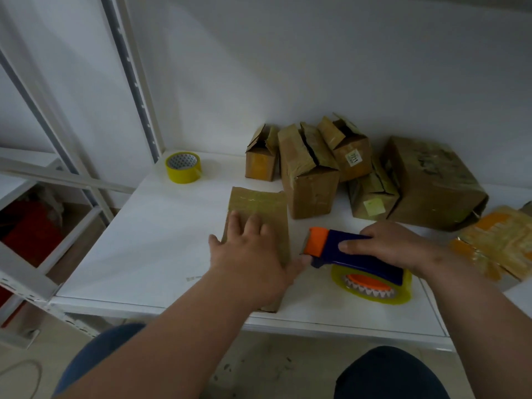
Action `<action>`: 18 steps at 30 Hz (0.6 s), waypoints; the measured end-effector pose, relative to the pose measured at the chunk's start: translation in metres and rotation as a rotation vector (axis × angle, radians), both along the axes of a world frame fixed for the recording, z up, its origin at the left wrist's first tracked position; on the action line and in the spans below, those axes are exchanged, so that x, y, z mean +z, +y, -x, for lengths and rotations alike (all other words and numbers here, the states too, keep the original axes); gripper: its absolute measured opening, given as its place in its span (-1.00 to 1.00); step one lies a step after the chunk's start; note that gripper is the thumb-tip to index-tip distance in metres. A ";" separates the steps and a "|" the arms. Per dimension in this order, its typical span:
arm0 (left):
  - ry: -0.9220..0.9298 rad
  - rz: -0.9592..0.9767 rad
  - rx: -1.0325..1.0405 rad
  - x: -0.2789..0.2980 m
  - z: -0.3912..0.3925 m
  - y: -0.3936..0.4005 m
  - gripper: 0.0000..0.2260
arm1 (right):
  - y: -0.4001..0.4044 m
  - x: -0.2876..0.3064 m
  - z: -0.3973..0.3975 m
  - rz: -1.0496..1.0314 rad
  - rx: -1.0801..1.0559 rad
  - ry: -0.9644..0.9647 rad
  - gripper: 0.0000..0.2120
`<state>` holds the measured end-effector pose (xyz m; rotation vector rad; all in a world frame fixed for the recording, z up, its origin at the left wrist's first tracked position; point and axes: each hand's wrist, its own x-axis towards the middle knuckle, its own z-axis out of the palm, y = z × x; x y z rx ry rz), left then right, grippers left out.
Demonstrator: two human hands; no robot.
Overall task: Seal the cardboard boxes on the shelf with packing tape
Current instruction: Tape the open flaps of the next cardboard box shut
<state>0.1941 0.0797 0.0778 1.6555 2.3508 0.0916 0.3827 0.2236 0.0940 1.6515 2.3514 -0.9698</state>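
My left hand (253, 254) presses flat on the cardboard box (259, 223); at three o'clock, my right hand (391, 246) grips the tape dispenser (359, 263).

A person's left hand (247, 254) presses flat on a cardboard box (259, 214) lying on a white shelf (144, 240), while the right hand (385, 243) grips a blue-and-orange tape dispenser (354, 254) just beside it. More boxes (311, 174) and a yellow tape roll (183, 167) stand behind.

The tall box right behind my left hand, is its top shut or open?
Open. The tall box shows a dark gap running between its top flaps, which sit raised and unsealed.
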 end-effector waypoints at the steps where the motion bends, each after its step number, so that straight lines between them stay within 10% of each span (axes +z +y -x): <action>1: 0.020 0.006 0.025 -0.001 -0.006 0.003 -0.26 | -0.005 -0.002 -0.003 -0.006 -0.020 0.033 -0.59; 18: -0.054 0.043 0.071 -0.003 0.012 -0.012 -0.15 | -0.060 -0.038 -0.036 -0.110 -0.242 0.403 -0.58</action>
